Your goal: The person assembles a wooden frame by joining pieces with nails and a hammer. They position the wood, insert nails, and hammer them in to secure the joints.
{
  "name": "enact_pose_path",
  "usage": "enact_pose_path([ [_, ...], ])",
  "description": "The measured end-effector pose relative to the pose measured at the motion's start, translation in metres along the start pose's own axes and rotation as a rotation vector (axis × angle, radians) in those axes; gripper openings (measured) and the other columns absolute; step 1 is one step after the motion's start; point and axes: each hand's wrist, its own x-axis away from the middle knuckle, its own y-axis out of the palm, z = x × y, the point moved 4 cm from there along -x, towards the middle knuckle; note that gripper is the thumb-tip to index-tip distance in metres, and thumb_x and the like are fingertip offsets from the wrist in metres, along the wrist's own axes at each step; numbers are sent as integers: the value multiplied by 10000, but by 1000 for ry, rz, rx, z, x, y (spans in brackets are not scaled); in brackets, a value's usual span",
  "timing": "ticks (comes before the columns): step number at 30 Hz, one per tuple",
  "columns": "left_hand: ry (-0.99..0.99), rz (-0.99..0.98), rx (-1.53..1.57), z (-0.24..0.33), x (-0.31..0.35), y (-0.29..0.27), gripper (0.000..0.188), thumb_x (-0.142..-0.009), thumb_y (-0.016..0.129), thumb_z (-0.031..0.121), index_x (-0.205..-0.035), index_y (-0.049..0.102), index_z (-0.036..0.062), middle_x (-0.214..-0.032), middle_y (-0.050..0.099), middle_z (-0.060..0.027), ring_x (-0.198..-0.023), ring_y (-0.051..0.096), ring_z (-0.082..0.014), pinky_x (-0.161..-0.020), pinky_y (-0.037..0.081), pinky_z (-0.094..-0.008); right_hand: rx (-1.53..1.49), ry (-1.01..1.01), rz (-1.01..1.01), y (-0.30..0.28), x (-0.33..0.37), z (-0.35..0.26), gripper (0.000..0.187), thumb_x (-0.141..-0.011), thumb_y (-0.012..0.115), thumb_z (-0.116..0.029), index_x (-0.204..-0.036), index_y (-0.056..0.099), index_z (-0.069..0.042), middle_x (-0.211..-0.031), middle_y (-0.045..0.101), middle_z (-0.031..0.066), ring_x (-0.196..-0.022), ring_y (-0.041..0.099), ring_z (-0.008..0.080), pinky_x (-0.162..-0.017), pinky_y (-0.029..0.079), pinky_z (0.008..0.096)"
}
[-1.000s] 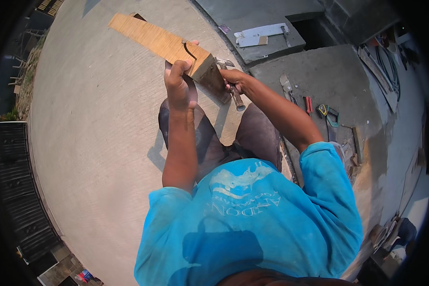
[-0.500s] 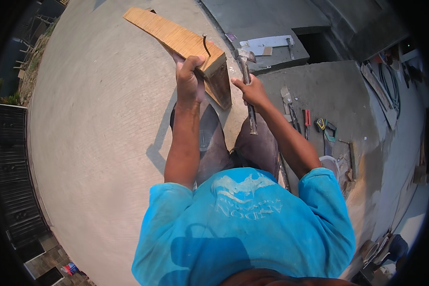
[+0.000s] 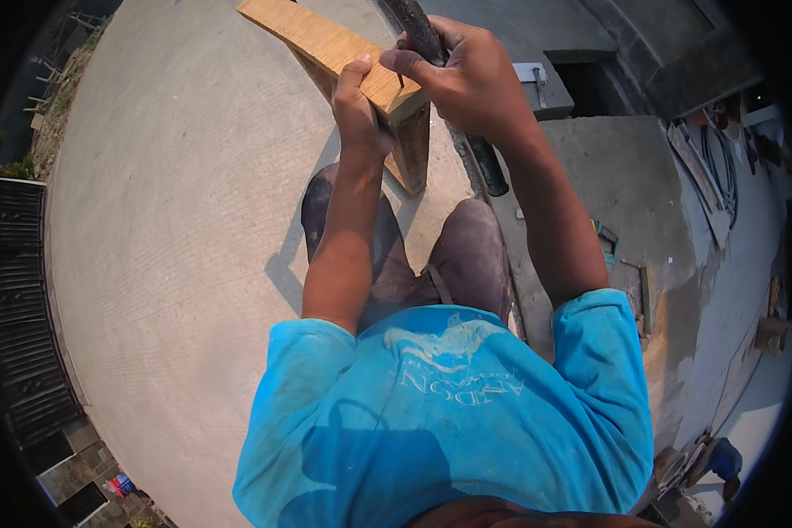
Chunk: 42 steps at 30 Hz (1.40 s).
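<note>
My left hand [image 3: 359,110] is wrapped round the near end of a wooden piece made of joined boards [image 3: 326,44], its thumb on the top face. A dark nail [image 3: 401,72] stands up from that face, close to the board's near end. Beside the nail, my right hand [image 3: 477,79] is closed round a hammer [image 3: 419,33], the thumb reaching toward the nail. The hammer's dark grip [image 3: 489,167] sticks out below my fist. Its head is out of sight past the upper edge of the head view.
To the right, a green-framed hacksaw [image 3: 606,242] lies partly behind my forearm, with a wooden-handled tool [image 3: 647,299] nearby. A white board [image 3: 530,72] rests on the concrete ledge [image 3: 559,101] beside a dark opening [image 3: 590,84]. A black metal gate [image 3: 13,290] borders the left side.
My right hand has risen with the hammer and moved left, from beside the wooden piece to over its near end. The left hand keeps its hold, shifted slightly right.
</note>
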Motion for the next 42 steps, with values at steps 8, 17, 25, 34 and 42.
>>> enact_pose_path([
  [8,8,14,18,-5,-8,-3,496,-964,509,330,-1326,520,-10,-1178,642,-140,-1066,669,-260,-909,554,-400,-278,146,-19,-8,-5,-9,255,-912,707,-87,-1132,680,38,-842,683,77,-790,627,153,-735,519,322],
  [17,73,175,76,-22,-18,5,514,-912,596,284,-1291,512,-53,-1155,621,-164,-1045,660,-291,-895,543,-421,-56,-214,315,-5,20,18,296,-887,783,-236,-1093,708,-36,-799,712,93,-695,686,183,-665,546,358],
  [25,74,194,21,-14,-6,10,512,-919,605,293,-1300,511,-36,-1174,615,-160,-1040,658,-281,-906,532,-416,-189,-128,248,-7,15,21,206,-912,796,-195,-990,680,-42,-855,693,18,-766,624,93,-701,509,270],
  [34,111,161,-18,-16,-14,-9,429,-941,562,338,-1212,558,5,-1082,644,-136,-1041,661,-257,-907,532,-391,-239,-109,273,2,26,24,337,-867,850,-241,-1037,648,-32,-841,657,11,-757,601,78,-703,493,242],
  [42,153,80,-103,-12,-6,-14,491,-960,496,426,-1220,491,10,-1063,608,-178,-883,672,-334,-814,568,-478,-206,422,208,74,120,149,898,-637,995,-366,-1321,553,11,-1181,652,129,-1036,646,145,-792,587,306],
])
